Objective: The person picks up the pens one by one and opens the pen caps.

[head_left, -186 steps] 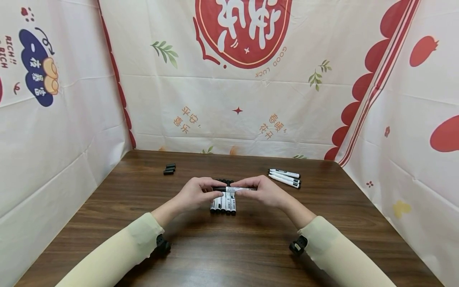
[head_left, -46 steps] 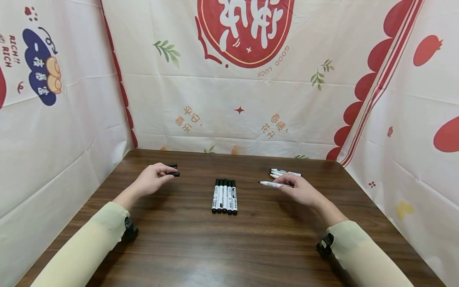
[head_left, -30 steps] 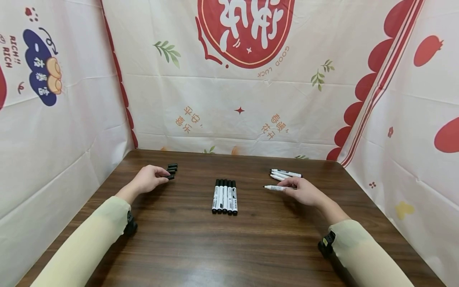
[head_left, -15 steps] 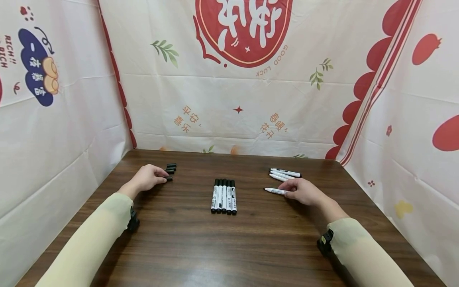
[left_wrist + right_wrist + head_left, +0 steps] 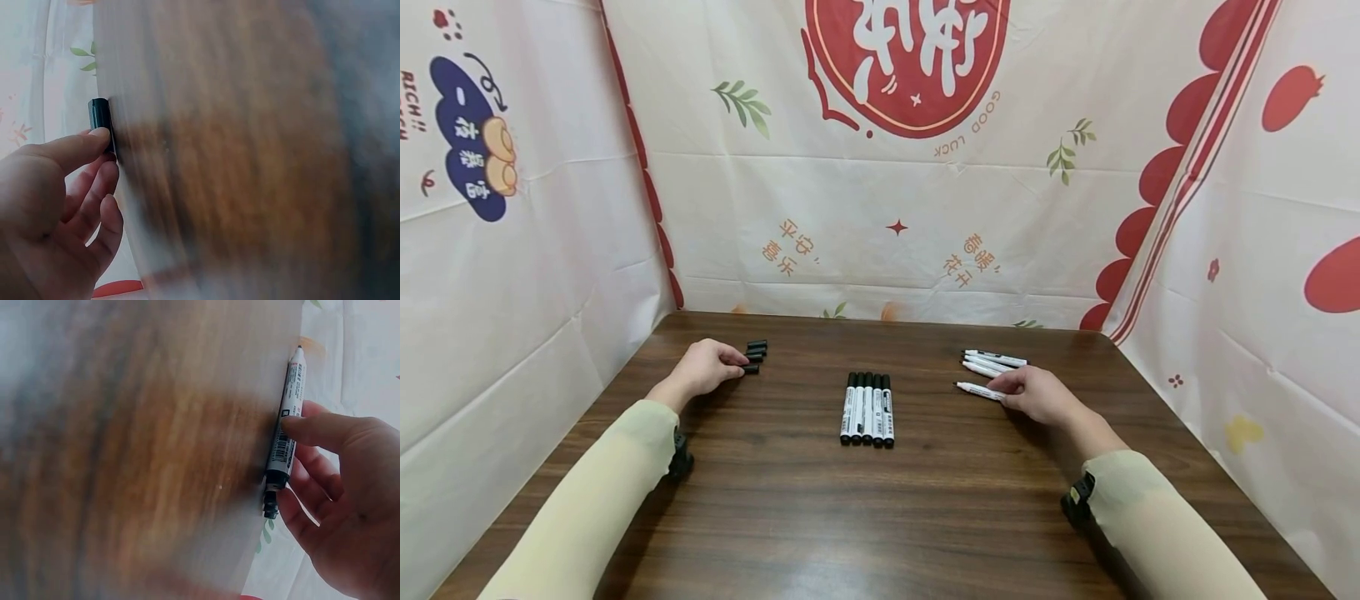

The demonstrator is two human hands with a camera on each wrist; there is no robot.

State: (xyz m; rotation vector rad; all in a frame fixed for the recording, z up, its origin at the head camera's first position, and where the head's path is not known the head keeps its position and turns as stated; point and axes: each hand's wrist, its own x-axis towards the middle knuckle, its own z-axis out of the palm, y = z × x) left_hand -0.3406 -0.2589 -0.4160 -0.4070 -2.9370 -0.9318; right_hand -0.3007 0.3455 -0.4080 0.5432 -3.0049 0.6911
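Two tight pinches: my left fingers (image 5: 75,150) grip a black cap (image 5: 99,114) beside the other caps (image 5: 756,352), my right fingers (image 5: 319,430) an uncapped marker (image 5: 284,449) near the loose markers (image 5: 992,360), both just nudged closer on the counter (image 5: 850,517), so pair looks nearly sorted.

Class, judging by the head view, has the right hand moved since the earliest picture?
Yes: the right hand has moved rightward, away from the row of capped markers.

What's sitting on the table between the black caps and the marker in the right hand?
In the head view, five capped white markers lie side by side between the black caps and the uncapped marker in the right hand.
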